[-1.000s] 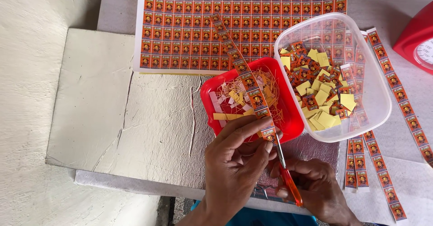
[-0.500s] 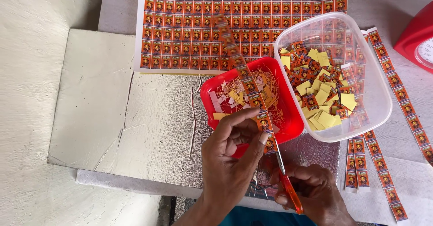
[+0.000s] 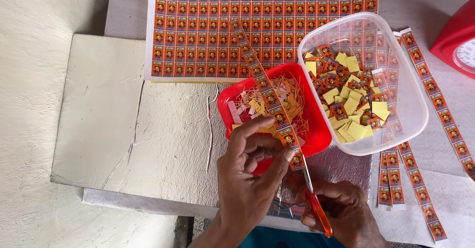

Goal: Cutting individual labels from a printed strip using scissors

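Label sheet [image 3: 208, 25] at top; clear tub [image 3: 415, 104] of cut labels, right; red tray [image 3: 321, 134] catching trimmings, centre. Left hand [image 3: 252, 178] pinches strip [image 3: 267, 92] taut over tray; right hand [image 3: 346, 211] grips scissors [image 3: 314, 198]

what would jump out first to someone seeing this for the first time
Probably the big sheet of small orange printed labels across the top. Next, the left hand pinching a long strip of those labels over the red plastic tray, with orange-handled scissors in the right hand at its near end.
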